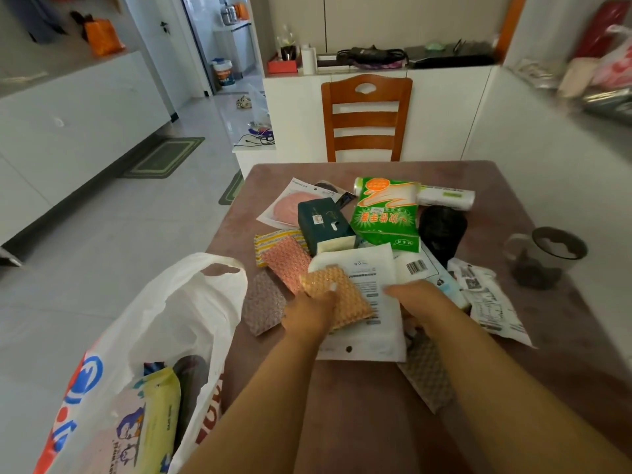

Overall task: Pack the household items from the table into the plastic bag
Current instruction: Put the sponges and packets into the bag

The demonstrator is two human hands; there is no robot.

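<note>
Household items, on the mauve counter [359,388], entered from my fingers outward. Left hand [309,314]: fingers closed on the near edge of an orange scouring pad [337,295], thumb on top. Right hand [422,302]: palm down on a white flat packet [367,302] under that pad; whether its fingers grip anything I cannot tell. Just left of the left hand: a grey-brown pad [263,304], a pink pad [289,265] and a yellow striped pad [273,241], overlapping. Beyond: a dark green tissue pack [321,218], a green glove packet [388,213], a pink round item in a clear sleeve [290,205], a white roll [446,196], a black roll [443,227]. Right: a printed white sachet [489,299]; a glass mug [543,256], set apart. Plastic bag [178,309]: white, open-mouthed, at the counter's near left edge, with a yellow wipes pack [154,415] already inside.
</note>
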